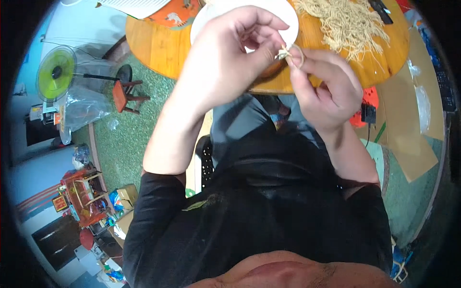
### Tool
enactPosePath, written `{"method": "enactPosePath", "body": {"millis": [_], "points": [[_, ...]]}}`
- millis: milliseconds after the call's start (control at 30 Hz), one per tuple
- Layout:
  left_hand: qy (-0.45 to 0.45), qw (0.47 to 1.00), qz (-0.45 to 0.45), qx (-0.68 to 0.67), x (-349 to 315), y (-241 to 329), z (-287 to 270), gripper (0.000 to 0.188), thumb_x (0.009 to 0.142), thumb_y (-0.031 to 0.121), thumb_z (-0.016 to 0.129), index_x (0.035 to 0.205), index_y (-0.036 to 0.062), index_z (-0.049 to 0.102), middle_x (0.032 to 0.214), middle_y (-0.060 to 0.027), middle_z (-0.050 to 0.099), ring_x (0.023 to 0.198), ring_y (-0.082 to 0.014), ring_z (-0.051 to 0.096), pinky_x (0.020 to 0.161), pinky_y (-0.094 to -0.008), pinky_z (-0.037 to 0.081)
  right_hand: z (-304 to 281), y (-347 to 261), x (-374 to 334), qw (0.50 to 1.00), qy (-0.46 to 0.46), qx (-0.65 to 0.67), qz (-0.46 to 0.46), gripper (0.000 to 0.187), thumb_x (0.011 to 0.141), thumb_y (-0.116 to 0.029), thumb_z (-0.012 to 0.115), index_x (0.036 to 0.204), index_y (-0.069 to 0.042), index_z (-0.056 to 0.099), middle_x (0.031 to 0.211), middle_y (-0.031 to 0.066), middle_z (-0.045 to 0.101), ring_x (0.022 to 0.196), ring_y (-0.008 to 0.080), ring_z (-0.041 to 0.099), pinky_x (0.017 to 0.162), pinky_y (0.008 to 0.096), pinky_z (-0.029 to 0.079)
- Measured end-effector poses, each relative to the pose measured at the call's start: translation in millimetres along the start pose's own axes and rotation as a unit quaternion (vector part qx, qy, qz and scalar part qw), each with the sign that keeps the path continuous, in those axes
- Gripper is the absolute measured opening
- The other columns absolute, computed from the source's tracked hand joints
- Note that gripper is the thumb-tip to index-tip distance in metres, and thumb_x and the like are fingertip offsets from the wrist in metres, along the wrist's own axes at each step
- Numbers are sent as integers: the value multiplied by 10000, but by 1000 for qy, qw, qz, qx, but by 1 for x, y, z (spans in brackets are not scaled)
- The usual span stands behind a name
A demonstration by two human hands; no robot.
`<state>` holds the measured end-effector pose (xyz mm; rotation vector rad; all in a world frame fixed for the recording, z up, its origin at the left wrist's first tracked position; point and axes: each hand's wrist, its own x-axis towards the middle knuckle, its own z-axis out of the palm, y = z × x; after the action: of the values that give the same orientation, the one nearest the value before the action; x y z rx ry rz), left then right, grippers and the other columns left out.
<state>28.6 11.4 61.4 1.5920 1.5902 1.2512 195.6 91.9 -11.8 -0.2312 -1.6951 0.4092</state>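
Above the near edge of a round wooden table, my two hands meet fingertip to fingertip. Between them is a short beige cord bent into a small loop, with a tiny shiny bit at its left end that I cannot make out clearly. My left hand pinches that end between thumb and fingers, in front of a round white plate. My right hand closes thumb and forefinger on the cord at the loop. A heap of similar beige cords lies on the table beyond my right hand.
A black object lies beside the heap, and an orange printed sheet left of the plate. A green fan and a small red stool stand on the left. Flattened cardboard covers floor at the right.
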Motion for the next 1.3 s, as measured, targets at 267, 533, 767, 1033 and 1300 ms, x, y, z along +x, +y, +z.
{"method": "enactPosePath", "body": {"millis": [267,533,767,1033,1300], "points": [[22,982,45,181,-1,12,-4,138,868,-33,701,999,-9,739,890,-30,705,808,-95,646,735,-257,536,-9,-31,3,888,9,334,317,102,897,95,708,988,54,687,952,129,753,853,165,744,782,269,607],[-71,986,104,106,-9,11,-8,156,826,-57,630,962,-40,705,893,-96,673,823,-198,651,762,-307,516,-15,-22,14,776,48,464,425,77,946,46,696,1005,34,647,960,149,750,824,158,738,783,281,613],[-34,974,176,139,-38,21,6,201,854,20,771,1031,-21,686,942,-123,706,870,-272,712,785,-345,556,-26,-31,15,707,27,540,456,82,935,48,697,991,21,643,956,141,741,802,156,723,780,282,608],[200,971,130,30,-55,6,16,53,927,-21,698,974,-39,681,877,-119,703,778,-180,683,694,-287,531,-54,-39,0,956,-31,173,235,848,790,29,851,1487,32,368,1542,221,420,1422,297,459,1144,412,444],[148,935,104,-305,-67,-5,46,128,1008,-10,641,1131,-42,629,1116,-110,646,950,-129,654,833,-246,522,-54,-34,-37,743,73,510,427,1205,712,-122,947,1620,-102,156,1628,108,317,1485,259,375,1189,442,390]]}}
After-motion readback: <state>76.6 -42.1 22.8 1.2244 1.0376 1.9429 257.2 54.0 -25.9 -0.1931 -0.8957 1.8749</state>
